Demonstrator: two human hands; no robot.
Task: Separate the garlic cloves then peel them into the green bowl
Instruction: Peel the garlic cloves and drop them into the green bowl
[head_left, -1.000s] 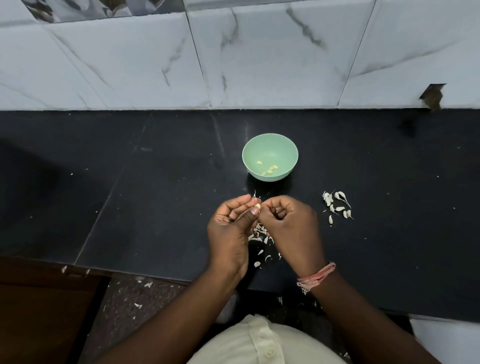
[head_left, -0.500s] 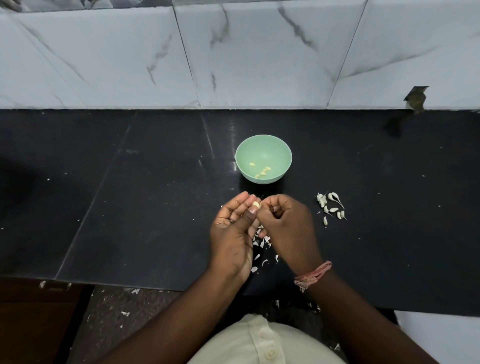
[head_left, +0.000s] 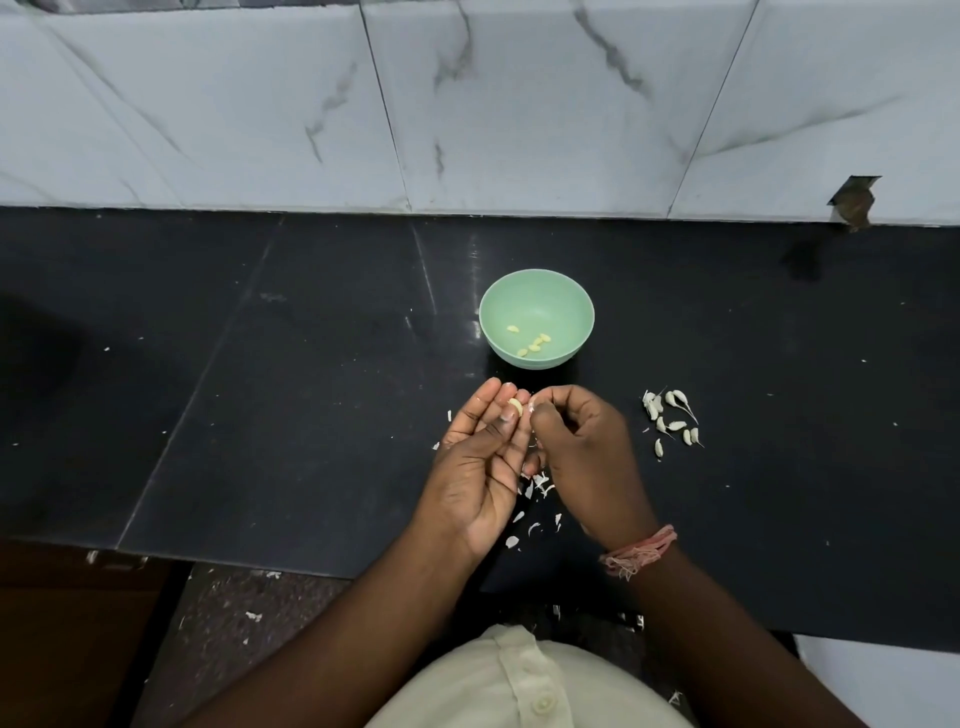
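A green bowl stands on the black counter and holds several peeled yellowish cloves. Just in front of the bowl my left hand pinches a pale garlic clove between thumb and fingertips. My right hand is right beside it, fingers curled, pinching a bit of white skin at the clove's edge. Several unpeeled white cloves lie in a loose group to the right of my right hand.
White peel scraps litter the counter under and behind my hands, with more on the floor below the counter edge. A marble-tiled wall rises behind the counter. The counter's front edge runs close to my body.
My hands have parted slightly; the right hand has pulled a bit of skin away from the clove, which shows more bare yellow. The view has shifted a little.
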